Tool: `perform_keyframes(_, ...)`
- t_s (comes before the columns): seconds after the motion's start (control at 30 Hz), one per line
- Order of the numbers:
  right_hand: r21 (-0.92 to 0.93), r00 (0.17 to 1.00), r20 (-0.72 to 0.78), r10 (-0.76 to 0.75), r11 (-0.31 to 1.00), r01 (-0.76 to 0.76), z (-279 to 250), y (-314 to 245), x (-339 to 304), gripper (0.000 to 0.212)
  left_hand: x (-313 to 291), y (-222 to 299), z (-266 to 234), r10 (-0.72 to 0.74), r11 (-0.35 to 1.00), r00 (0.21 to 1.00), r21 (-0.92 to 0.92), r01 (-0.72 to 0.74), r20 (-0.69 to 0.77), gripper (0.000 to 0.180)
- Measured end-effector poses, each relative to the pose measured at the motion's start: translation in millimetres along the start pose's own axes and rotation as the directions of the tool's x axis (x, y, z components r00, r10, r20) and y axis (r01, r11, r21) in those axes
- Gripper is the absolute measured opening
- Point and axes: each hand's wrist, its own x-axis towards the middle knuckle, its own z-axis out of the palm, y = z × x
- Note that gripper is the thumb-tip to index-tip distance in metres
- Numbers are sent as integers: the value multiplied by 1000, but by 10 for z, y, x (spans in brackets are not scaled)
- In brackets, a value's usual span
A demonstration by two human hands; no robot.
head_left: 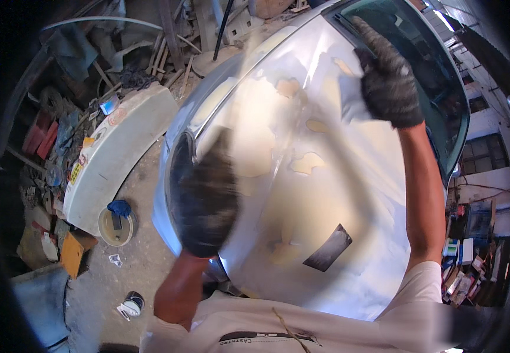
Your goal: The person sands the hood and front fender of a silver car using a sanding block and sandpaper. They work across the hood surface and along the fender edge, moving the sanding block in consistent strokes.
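Observation:
A car hood (378,176) fills the middle, grey-white with tan, yellowish patches of filler and sanded spots. Over its front left part, close to the headlight (182,159), is my left hand (211,200) in a dark glove; motion smears its fingers. My right hand (390,85), also gloved in dark knit, is raised toward the windshield (413,35). One of its fingers stretches out and the thumb stands apart, with nothing visible in its grasp. A dark, slightly curled rectangular sheet, like sandpaper (328,247), lies on the near part of the hood.
Left of the car, a long white curved body panel (128,135) rests on the ground. Near it stand a bucket (103,226) with a blue cloth (119,207), an orange-yellow box (77,253) and a small can (132,302). Cluttered boxes (466,270) stand at the right wall.

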Motion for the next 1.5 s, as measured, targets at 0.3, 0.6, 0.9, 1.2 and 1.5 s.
perform_keyframes(0.3, -374, 371, 797, 476, 872, -317, 267, 780, -103, 43, -261, -1538, -1240, -747, 296, 664, -878, 376, 33, 52)
perform_keyframes(0.6, -231, 888, 443, -122, 942, 244, 1451, 617, 459, 31, -1245, -2096, -1300, -719, 174, 686, -926, 335, 113, 47)
perform_keyframes(0.9, -180, 811, 575, -102, 952, 247, 1765, 513, 374, 45, -1362, -2067, -1284, -687, -217, 681, -966, 141, 254, 50)
perform_keyframes(1.2, -4, 764, 606, -222, 960, 281, 1579, 546, 231, 42, -1143, -2081, -1116, -461, -299, 825, -932, 203, 328, 50)
perform_keyframes(1.5, 229, 840, 477, -259, 959, 165, 1170, 574, -189, 29, -817, -1778, -1001, -440, -299, 804, -910, 288, 399, 45)
